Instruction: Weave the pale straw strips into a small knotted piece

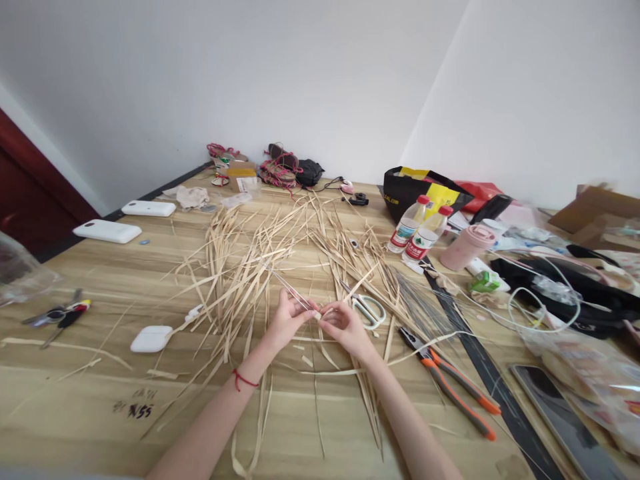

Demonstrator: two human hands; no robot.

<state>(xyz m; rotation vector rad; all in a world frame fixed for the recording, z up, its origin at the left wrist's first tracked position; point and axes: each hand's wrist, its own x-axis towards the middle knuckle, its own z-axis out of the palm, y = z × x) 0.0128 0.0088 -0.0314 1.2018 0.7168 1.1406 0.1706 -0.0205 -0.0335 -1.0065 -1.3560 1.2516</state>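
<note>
My left hand (287,322) is closed in a pinch on thin wires (290,287) that run up and to the left from its fingertips. My right hand (346,328) meets it, thumb and finger closed on a pale flat straw strip (319,316) at the wires' near end. How the strip lies around the wires is hidden by the fingers. Beyond both hands spread loose piles of straw strips (235,267). Close to my right hand lie scissors (370,312) with pale handles, and farther right are pliers (453,383) with orange-and-grey handles.
More thin wires (425,303) lie right of the straw. Two water bottles (423,237), a pink cup (467,247) and a black-yellow bag (425,190) stand at back right. A phone (563,420) lies front right. Keys (63,317) and a white earphone case (151,339) are left.
</note>
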